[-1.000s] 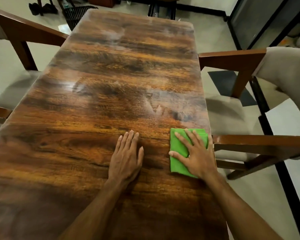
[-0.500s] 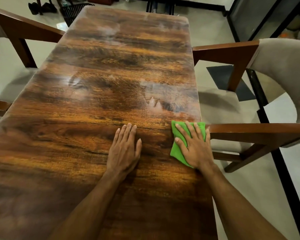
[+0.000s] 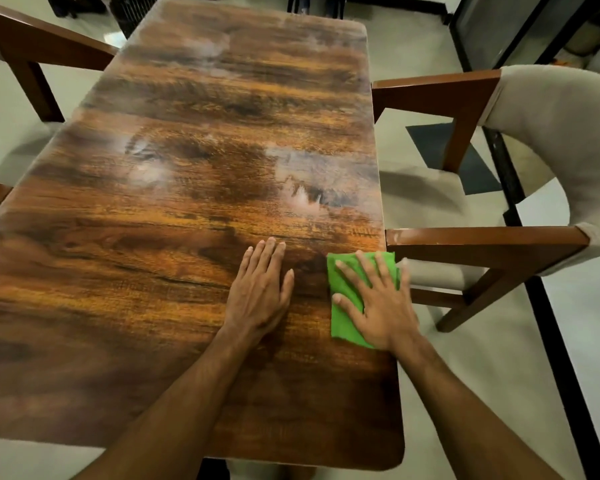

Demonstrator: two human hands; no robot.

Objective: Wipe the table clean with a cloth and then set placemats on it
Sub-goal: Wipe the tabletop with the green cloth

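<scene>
Since half a second ago the right hand and the cloth under it have slid slightly nearer the person along the right edge of the table; the left hand has stayed flat on the wood. Much of the cloth hides beneath the right palm, whose outer side is blurred. Both hands lie open, fingers straight; the right presses the cloth; the left rests just beside it, not touching.
</scene>
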